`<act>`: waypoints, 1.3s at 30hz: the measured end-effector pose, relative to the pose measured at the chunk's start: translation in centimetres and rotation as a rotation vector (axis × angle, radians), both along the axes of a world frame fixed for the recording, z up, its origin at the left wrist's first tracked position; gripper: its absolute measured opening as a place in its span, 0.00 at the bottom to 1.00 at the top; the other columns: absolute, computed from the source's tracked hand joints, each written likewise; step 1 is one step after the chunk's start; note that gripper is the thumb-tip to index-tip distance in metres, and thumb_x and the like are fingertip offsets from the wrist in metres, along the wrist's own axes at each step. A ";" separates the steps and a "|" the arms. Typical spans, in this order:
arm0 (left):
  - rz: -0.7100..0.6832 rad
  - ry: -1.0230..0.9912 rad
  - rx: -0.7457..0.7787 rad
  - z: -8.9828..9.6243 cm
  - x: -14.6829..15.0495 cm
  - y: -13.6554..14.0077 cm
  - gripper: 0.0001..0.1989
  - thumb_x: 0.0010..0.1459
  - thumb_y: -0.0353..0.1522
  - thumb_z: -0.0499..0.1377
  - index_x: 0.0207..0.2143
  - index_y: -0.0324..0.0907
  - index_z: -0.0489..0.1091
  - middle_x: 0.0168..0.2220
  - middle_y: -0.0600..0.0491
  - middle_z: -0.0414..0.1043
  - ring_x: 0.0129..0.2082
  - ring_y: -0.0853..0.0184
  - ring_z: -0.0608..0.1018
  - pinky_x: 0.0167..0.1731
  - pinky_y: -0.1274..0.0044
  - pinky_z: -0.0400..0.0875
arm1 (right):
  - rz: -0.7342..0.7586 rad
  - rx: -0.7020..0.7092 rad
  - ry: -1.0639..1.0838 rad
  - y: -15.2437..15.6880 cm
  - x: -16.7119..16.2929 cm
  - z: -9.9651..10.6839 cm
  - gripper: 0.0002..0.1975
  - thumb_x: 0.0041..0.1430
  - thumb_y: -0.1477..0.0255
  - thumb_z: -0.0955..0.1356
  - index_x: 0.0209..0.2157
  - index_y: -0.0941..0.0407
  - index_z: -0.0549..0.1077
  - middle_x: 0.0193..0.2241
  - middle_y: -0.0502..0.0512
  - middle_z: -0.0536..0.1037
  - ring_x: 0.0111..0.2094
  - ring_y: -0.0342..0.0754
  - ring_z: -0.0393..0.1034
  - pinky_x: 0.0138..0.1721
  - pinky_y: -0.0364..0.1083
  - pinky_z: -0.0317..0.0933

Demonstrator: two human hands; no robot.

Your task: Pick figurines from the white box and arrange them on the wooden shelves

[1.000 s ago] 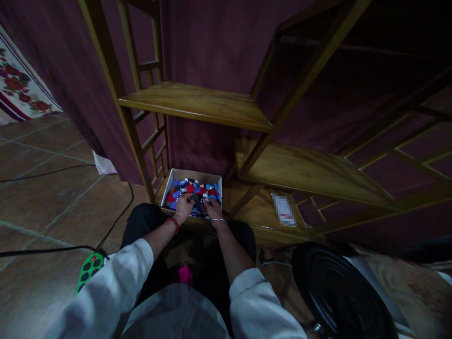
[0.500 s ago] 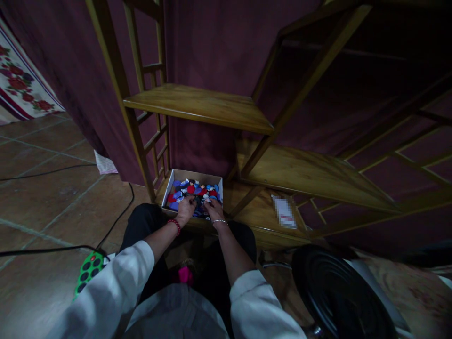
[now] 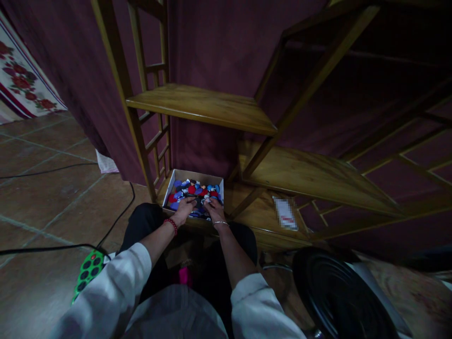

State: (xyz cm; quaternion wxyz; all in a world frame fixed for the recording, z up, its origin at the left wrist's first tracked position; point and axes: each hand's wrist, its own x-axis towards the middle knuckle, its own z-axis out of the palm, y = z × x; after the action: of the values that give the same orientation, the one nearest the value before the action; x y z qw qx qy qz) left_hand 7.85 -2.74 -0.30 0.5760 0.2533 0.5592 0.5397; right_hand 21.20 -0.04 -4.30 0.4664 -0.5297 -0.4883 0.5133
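A shallow white cardboard box [image 3: 169, 186] holds many small figures or trinkets [image 3: 192, 189] in blue, red, purple, black and white. My left hand [image 3: 185, 208] is over its front edge, fingertips pinched close to a dark piece. Across a narrow gap, my right hand [image 3: 214, 210] has its fingers closed at a small white-and-dark piece, with the box's right side beside it. Both pieces are too small to name. My fingers partly cover the contents at the front of the box.
The box rests on the lowest board of a wooden shelf unit [image 3: 201, 106] before a purple curtain. A blurred white packet [image 3: 285, 214] lies on that board to the right. A green power strip [image 3: 88, 270] and black cables are at left; a round black object [image 3: 339, 287] stands lower right.
My hands stay over the box, with only slight finger movement; my left wrist has shifted a little left. The whole view has drifted slightly.
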 end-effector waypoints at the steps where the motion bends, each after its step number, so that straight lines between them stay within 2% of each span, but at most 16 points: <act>1: -0.002 -0.028 -0.012 0.1 -0.1 0.0 0.06 0.46 0.23 0.59 0.30 0.35 0.72 0.32 0.48 0.74 0.30 0.69 0.74 0.35 0.74 0.71 | -0.003 -0.036 0.006 0.0 0.0 0.1 0.23 0.39 0.59 0.70 0.39 0.54 0.72 0.34 0.53 0.77 0.32 0.50 0.72 0.29 0.46 0.67; 3: -0.011 -0.070 -0.027 0.4 -0.3 -0.1 0.06 0.46 0.22 0.59 0.30 0.35 0.72 0.32 0.48 0.74 0.31 0.68 0.75 0.37 0.73 0.71 | -0.005 -0.078 0.028 -0.1 0.0 0.3 0.24 0.38 0.58 0.70 0.39 0.54 0.72 0.35 0.54 0.77 0.32 0.50 0.72 0.29 0.46 0.67; 10: -0.041 -0.131 -0.040 1.1 -0.6 -0.3 0.07 0.46 0.22 0.60 0.30 0.35 0.72 0.29 0.49 0.74 0.31 0.69 0.75 0.39 0.72 0.72 | -0.031 -0.090 0.045 0.1 0.0 0.0 0.28 0.36 0.58 0.71 0.41 0.55 0.72 0.35 0.55 0.77 0.30 0.49 0.72 0.29 0.46 0.67; 17: -0.097 -0.163 -0.021 0.9 -0.8 -0.2 0.07 0.45 0.26 0.63 0.30 0.35 0.72 0.29 0.50 0.74 0.31 0.69 0.75 0.41 0.70 0.71 | -0.023 -0.064 0.040 0.1 0.2 -0.3 0.29 0.36 0.59 0.71 0.43 0.55 0.71 0.35 0.54 0.77 0.30 0.47 0.72 0.30 0.45 0.67; 23: -0.125 -0.156 -0.020 0.5 -0.8 -0.1 0.12 0.43 0.29 0.65 0.33 0.35 0.71 0.31 0.49 0.73 0.31 0.69 0.75 0.40 0.70 0.71 | -0.012 -0.043 0.038 -0.1 0.2 0.2 0.26 0.36 0.60 0.71 0.41 0.55 0.72 0.34 0.54 0.77 0.31 0.48 0.71 0.31 0.46 0.66; 31: -0.146 -0.173 0.029 0.3 -0.4 -0.1 0.13 0.42 0.32 0.66 0.32 0.36 0.71 0.34 0.49 0.72 0.35 0.68 0.74 0.42 0.70 0.70 | -0.029 -0.037 0.061 -0.3 0.1 0.6 0.24 0.36 0.62 0.71 0.39 0.55 0.72 0.32 0.52 0.77 0.32 0.47 0.71 0.33 0.45 0.65; 39: -0.095 -0.144 0.036 0.5 0.2 -0.2 0.17 0.43 0.30 0.65 0.37 0.36 0.71 0.34 0.50 0.72 0.36 0.67 0.73 0.42 0.69 0.69 | -0.045 -0.041 0.063 -0.6 -0.1 1.3 0.23 0.37 0.62 0.71 0.38 0.55 0.72 0.31 0.51 0.77 0.31 0.46 0.71 0.32 0.45 0.66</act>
State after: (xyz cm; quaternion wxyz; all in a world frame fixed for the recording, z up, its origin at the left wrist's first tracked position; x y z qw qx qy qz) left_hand 8.08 -2.95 0.19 0.6349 0.2504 0.4939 0.5388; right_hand 21.09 -0.69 -3.00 0.4820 -0.5334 -0.4509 0.5291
